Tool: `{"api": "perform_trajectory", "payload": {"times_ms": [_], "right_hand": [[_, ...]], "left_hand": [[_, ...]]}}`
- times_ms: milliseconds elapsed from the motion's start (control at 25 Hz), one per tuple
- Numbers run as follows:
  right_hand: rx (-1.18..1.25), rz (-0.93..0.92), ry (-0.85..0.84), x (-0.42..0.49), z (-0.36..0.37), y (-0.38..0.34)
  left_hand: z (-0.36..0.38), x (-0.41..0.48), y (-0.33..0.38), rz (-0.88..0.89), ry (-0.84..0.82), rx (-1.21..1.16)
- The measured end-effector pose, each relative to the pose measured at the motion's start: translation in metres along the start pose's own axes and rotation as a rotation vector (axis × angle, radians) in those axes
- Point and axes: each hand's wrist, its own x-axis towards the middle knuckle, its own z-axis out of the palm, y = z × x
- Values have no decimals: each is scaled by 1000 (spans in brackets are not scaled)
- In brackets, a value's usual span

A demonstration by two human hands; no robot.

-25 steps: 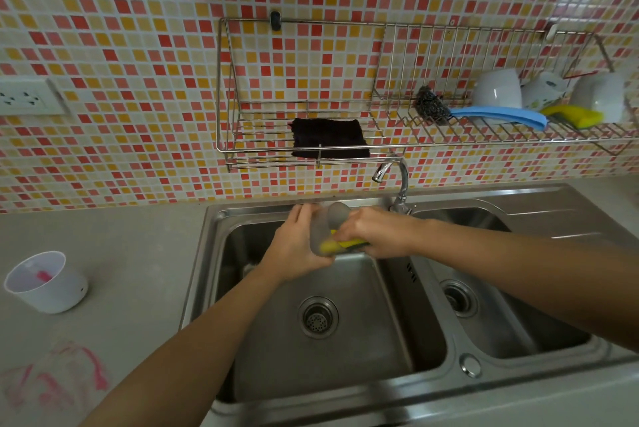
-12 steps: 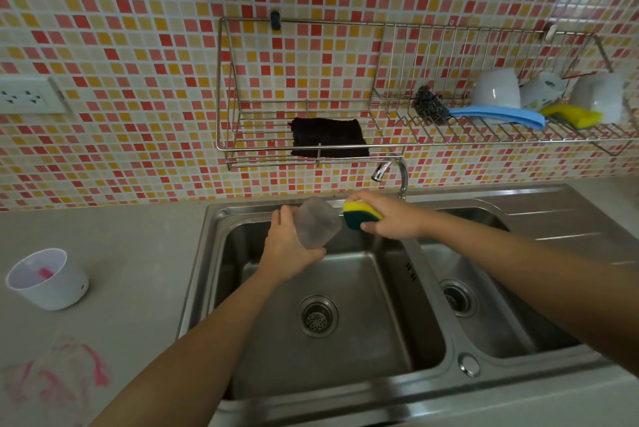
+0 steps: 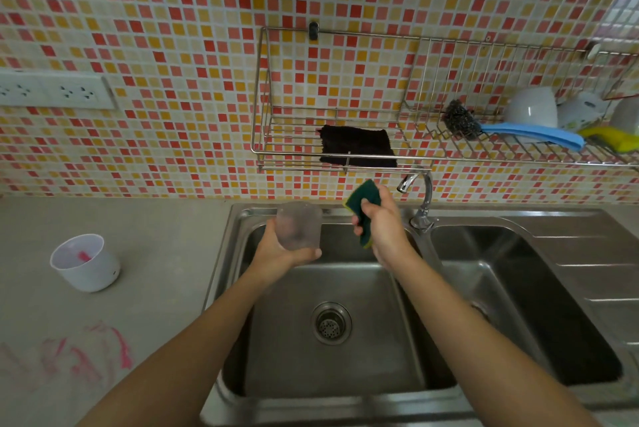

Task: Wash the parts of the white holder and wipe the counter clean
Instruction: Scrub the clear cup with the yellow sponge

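Your left hand (image 3: pixel 283 253) curls round a translucent cup (image 3: pixel 299 226), holding it over the back of the left basin of the steel sink (image 3: pixel 380 374). Just beside it, not touching, your right hand (image 3: pixel 383 226) is clamped on a green-and-yellow sponge (image 3: pixel 363 208), left of the tap (image 3: pixel 423 195). Below both hands lies the drain (image 3: pixel 331 323). Well apart on the grey counter (image 3: pixel 155 253), the white holder (image 3: pixel 84 262) stands upright with pink residue inside. Pink smears (image 3: pixel 86 354) mark the counter nearer you. Above the sink, a wire rack (image 3: pixel 269 150) on the tiled wall holds a black cloth (image 3: pixel 358 150).
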Motion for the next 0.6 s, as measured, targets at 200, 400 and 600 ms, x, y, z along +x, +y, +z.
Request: {"api": "perform_trajectory", "payload": {"times_ms": [200,400,600], "right_hand": [[444,-241,-112,10,49,-61],[-674,-160,-52,85,101,-114],[-1504,-11,-127,136,135,-87]], "left_hand": [[-20,-13,9,79,-43,-78],[-45,-30,24,144,-61,-35],[-74,-50,17,233,-94,121]]}}
